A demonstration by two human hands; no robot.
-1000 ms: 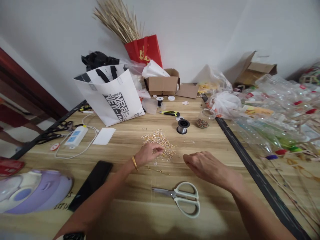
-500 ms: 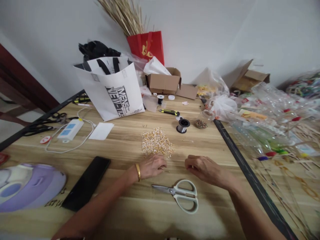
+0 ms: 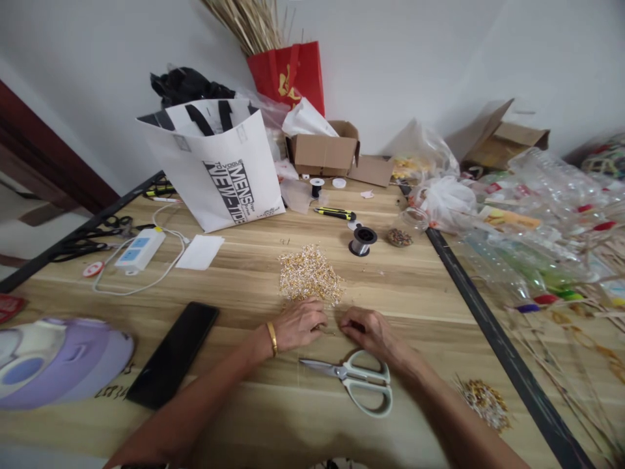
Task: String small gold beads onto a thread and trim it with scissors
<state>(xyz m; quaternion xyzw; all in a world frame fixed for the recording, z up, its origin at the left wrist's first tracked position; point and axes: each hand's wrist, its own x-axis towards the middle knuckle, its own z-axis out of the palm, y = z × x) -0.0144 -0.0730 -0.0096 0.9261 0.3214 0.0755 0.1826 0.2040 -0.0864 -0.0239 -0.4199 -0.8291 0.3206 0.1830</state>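
Note:
A heap of tiny gold and silver beads (image 3: 308, 270) lies mid-table. At its near edge rests my left hand (image 3: 299, 323), a gold bangle on the wrist, fingers curled in and pinched together. Just to its right, my right hand (image 3: 367, 331) is also closed, fingertips low over the wood and a short gap from the left ones. Whatever either hand pinches is too small to make out. Below them lie scissors (image 3: 349, 378) with pale green handles, blades pointing left. A second cluster of gold and silver pieces (image 3: 484, 404) sits beside my right forearm.
A black phone (image 3: 173, 355) lies left of my left forearm. Beyond the beads are a spool of wire (image 3: 362, 241), a box cutter (image 3: 334, 213) and a jar with beads (image 3: 401, 236). A white bag (image 3: 229, 176) stands at back left; plastic bottles (image 3: 517, 267) crowd the right.
My right hand has moved left, closer to my left hand, which stays near the bead heap. The view has shifted slightly, and the cluster beside my right forearm now shows.

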